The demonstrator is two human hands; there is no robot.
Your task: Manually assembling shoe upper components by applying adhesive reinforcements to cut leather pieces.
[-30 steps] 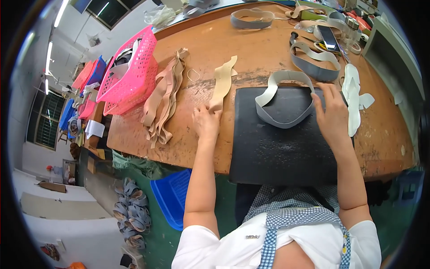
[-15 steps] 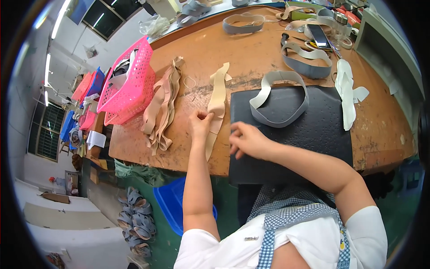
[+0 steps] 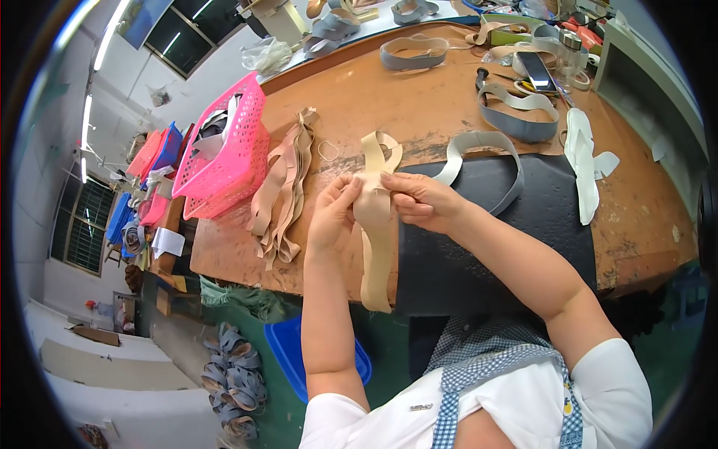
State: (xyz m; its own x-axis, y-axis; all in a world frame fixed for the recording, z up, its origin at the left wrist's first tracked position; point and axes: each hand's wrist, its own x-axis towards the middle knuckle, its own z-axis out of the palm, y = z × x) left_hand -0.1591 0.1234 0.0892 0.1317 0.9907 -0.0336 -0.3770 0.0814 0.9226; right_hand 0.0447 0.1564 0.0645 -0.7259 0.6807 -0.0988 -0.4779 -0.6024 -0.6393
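Observation:
A beige fabric strip (image 3: 375, 247) is held up between my two hands, its lower end hanging past the table's front edge and its upper end curled in a loop. My left hand (image 3: 333, 212) pinches its left edge. Opposite, my right hand (image 3: 428, 202) grips the right edge between thumb and fingers. Left of them lies a bunch of pinkish-beige strips (image 3: 284, 187). To the right, a grey band loop (image 3: 508, 168) rests on a black mat (image 3: 479, 262), partly behind my right hand.
A pink perforated basket (image 3: 228, 161) with pieces inside stands at the table's left. Grey loops (image 3: 523, 123), a phone (image 3: 536, 71) and white pieces (image 3: 582, 168) lie to the right. A blue bin (image 3: 284, 355) is below the front edge. Grey bundles (image 3: 233, 367) lie on the floor.
My left hand has lifted the beige strip off the table. My right hand has come left and taken hold of it too. The view has shifted slightly.

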